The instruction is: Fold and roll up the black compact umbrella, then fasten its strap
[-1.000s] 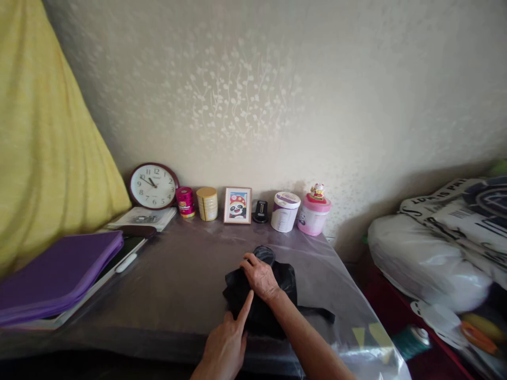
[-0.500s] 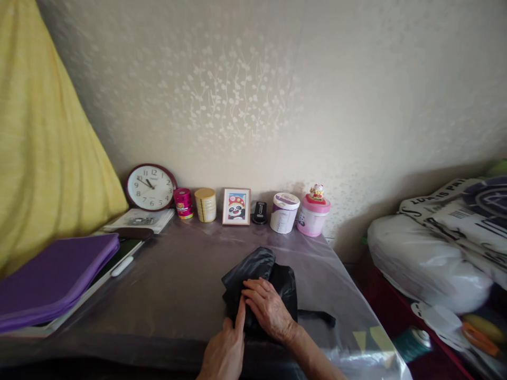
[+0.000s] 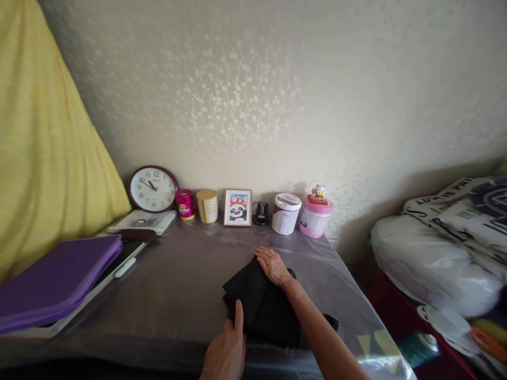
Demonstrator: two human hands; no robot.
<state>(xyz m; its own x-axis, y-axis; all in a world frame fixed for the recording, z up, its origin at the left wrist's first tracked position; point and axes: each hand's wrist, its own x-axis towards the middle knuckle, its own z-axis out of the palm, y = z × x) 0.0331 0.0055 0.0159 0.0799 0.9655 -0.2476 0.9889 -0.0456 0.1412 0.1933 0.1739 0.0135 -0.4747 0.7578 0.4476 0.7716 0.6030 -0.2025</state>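
Note:
A piece of black fabric (image 3: 253,295), folded into an uneven bundle, lies near the front of the table. A dark strap end (image 3: 331,321) sticks out at its right, partly behind my forearm. My right hand (image 3: 273,266) rests flat on the fabric's far upper edge, fingers stretched out. At the near left edge is my left hand (image 3: 226,345), its index finger pointing forward against the fabric. The other fingers of that hand are mostly hidden.
Along the wall stand a clock (image 3: 153,189), a pink tin (image 3: 185,205), a yellow-lidded jar (image 3: 207,206), a panda picture frame (image 3: 237,207), and two tubs (image 3: 285,214). A purple folder (image 3: 59,279) lies left. White bags (image 3: 431,258) are piled at the right.
My right hand has slid forward from the middle of the fabric to its far edge. The raised far fold now lies flatter. My left hand has stayed nearly in place.

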